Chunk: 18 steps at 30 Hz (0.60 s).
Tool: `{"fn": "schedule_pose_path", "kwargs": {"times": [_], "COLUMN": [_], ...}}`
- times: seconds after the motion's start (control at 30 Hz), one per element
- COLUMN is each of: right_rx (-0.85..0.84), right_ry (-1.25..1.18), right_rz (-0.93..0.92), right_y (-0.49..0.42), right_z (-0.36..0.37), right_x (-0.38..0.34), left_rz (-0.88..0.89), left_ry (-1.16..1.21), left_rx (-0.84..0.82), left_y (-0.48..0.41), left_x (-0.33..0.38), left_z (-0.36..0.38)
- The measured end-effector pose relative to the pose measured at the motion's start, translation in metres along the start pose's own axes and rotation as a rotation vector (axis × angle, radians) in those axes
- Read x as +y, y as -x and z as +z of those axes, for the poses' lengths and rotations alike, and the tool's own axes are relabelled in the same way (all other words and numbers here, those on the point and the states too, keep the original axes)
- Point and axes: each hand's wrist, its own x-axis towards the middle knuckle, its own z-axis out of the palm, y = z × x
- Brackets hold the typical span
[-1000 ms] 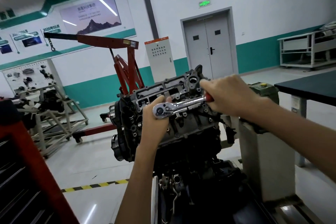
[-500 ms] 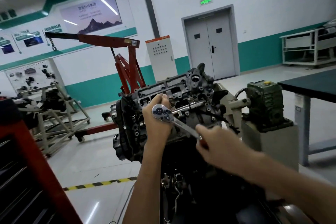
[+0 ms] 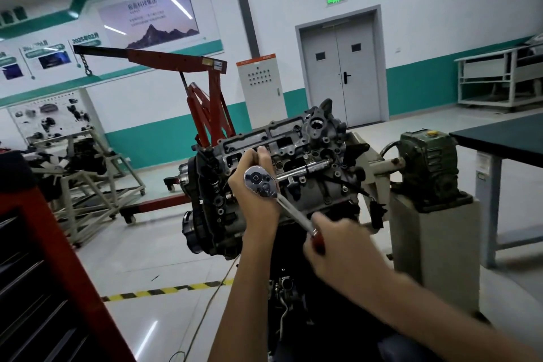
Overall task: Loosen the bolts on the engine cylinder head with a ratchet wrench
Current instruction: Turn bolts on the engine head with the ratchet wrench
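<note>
1. The ratchet wrench (image 3: 261, 184) sat against the near face of the cylinder head (image 3: 320, 138), its shaft slanting down to the right.
2. The left hand (image 3: 254, 203) curled around the wrench's head from behind, thumb raised.
3. The right hand (image 3: 332, 247) gripped the red handle end, fingers wrapped around it.
4. The engine (image 3: 217, 214) stood just beside a green gearbox (image 3: 429, 167).

Dim overhead light, glossy floor, wide-angle bowing

L grip (image 3: 253, 204) curled, wrist up | R grip (image 3: 335, 247) fisted, lower, forearm out
</note>
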Motion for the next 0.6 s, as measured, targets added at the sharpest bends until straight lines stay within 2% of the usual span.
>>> {"fn": "schedule_pose_path", "kwargs": {"times": [0.07,0.13,0.2,0.33,0.47,0.53,0.6], "right_rx": [-0.056,-0.066,-0.059,-0.035,0.145,0.164,0.117], "right_ry": [-0.254,-0.299,-0.141,0.336,0.530,0.543,0.493], "right_rz": [0.043,0.033,-0.020,-0.221,-0.305,-0.295,-0.233], "right_y": [0.012,0.012,0.003,-0.041,-0.092,-0.095,-0.078], "right_z": [0.021,0.023,0.007,-0.050,-0.103,-0.104,-0.088], "right_x": [-0.019,-0.019,-0.004,0.036,0.050,0.046,0.041], "left_rz": [0.011,0.015,0.004,-0.004,0.104,0.083,0.020], "left_ry": [0.014,0.000,-0.011,-0.107,-0.191,-0.176,-0.123], "left_rx": [0.016,-0.038,-0.137,-0.326,-0.539,-0.466,-0.291], "left_y": [0.000,-0.004,-0.008,-0.015,-0.023,-0.019,-0.010], "left_x": [0.002,-0.003,-0.008,-0.006,-0.002,-0.002,-0.002], "left_z": [0.006,0.002,-0.007,-0.020,-0.022,-0.021,-0.018]}}
